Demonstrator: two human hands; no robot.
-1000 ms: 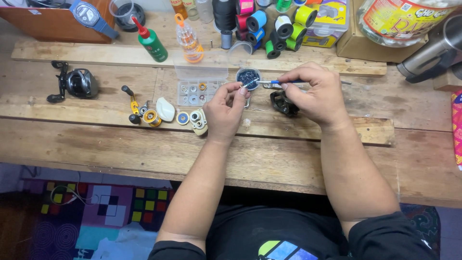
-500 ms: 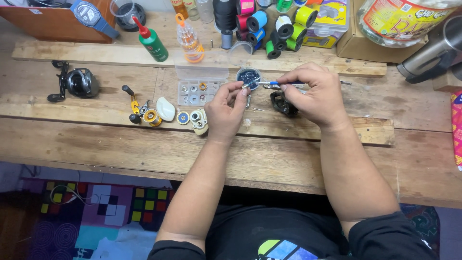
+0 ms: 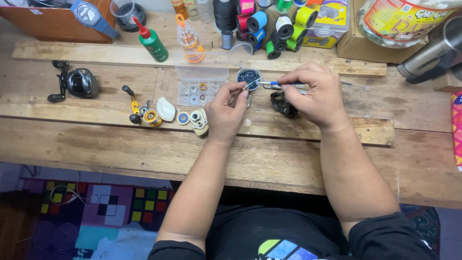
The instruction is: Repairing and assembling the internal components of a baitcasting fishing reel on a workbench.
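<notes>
My left hand [image 3: 227,111] pinches a small metal part [image 3: 243,88] between thumb and fingertips above the wooden workbench [image 3: 144,144]. My right hand [image 3: 315,94] grips a thin blue-handled tool [image 3: 270,83] whose tip meets that small part. Just behind the tip sits a small round tub of dark grease [image 3: 249,76]. A black reel frame [image 3: 283,102] lies under my right hand, partly hidden by it.
A clear parts tray [image 3: 196,92] holds several small rings. Left of my hands lie a cream side plate [image 3: 166,110], a gold spool [image 3: 152,117], a yellow handle [image 3: 131,101] and a dark fishing reel [image 3: 77,83]. Oil bottles [image 3: 153,43] and thread spools [image 3: 269,24] line the back.
</notes>
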